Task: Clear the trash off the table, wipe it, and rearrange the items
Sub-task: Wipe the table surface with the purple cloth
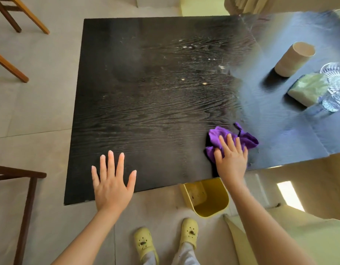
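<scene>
A black wood-grain table [146, 115] fills the middle of the head view. My right hand [231, 157] presses flat, fingers straight, on a crumpled purple cloth [243, 139] near the table's front edge. My left hand [112, 178] lies flat with spread fingers on the table at the front left and holds nothing. Small pale crumbs [204, 83] dot the table's middle. At the right stand a beige cup [293, 59], a green tissue pack [309, 88] and a clear glass dish [335, 73].
A yellow trash bin [209, 199] sits on the floor under the front edge, between my arms. Wooden chair legs [21, 16] stand at the far left, a dark wooden frame [27, 188] at the near left. My feet in yellow clogs [146, 243] are below.
</scene>
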Demonstrator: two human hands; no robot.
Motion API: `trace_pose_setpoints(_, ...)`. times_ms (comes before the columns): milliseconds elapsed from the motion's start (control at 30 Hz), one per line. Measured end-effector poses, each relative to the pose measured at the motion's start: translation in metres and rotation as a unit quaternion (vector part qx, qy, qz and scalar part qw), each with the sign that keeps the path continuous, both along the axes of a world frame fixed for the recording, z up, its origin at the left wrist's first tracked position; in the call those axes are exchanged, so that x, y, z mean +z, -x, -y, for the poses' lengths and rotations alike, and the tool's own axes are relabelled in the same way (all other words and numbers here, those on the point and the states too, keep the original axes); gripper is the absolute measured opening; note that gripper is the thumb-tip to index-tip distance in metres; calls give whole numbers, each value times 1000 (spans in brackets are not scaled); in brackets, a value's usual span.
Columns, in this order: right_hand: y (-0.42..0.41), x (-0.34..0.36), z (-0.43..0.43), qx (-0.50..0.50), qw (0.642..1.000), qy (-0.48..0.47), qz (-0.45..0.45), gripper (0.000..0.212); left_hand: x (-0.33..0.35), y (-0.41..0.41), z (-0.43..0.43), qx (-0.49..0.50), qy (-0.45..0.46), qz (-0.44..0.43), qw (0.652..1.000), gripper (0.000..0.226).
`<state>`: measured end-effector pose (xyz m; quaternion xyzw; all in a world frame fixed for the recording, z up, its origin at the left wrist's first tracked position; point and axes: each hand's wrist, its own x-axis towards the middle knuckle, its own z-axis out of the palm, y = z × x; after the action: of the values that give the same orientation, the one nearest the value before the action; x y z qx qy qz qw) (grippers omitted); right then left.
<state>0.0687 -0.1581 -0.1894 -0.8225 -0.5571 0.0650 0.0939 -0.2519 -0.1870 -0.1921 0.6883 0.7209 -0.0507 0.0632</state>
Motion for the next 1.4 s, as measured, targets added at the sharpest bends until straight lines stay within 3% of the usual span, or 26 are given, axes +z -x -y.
trace_pose_setpoints(267, 133, 12, 8, 119, 993, 28, -9, 51, 2, 5, -3, -7, 8, 28, 1000, 72)
trace_pose_setpoints(500, 199, 10, 20, 196, 979, 46, -34, 48, 3, 66, 15, -31, 0, 34, 999, 74)
trace_pose_setpoints(633, 249, 18, 35, 236, 969, 57, -39, 48, 5, 69, 14, -21, 1, 120, 993, 77)
trace_pose_setpoints(767, 280, 24, 50, 261, 957, 80, -97, 54, 19, 76, 8, 38, 58, 285, 956, 63)
trace_pose_setpoints(900, 263, 48, 33, 246, 934, 82, -247, 52, 39, 69, 8, 134, -5, 383, 914, 53)
trace_pose_setpoints(967, 242, 55, 17, 254, 948, 56, -183, 52, 44, 58, 7, 172, -20, 385, 906, 55)
trace_pose_setpoints(1067, 221, 56, 2, 272, 950, 140, -62, 60, 53, 41, -2, 238, 14, 423, 874, 61)
trace_pose_setpoints(1200, 218, 55, -4, 250, 952, 176, -34, 54, 66, 32, -27, 320, 94, 437, 835, 73)
trace_pose_setpoints(1300, 214, 59, -6, 169, 949, 230, -136, 43, 77, 36, -43, 341, 182, 464, 797, 49)
trace_pose_setpoints(1400, 200, 66, -10, 137, 931, 245, -233, 37, 97, 39, -47, 275, 238, 483, 797, 17)
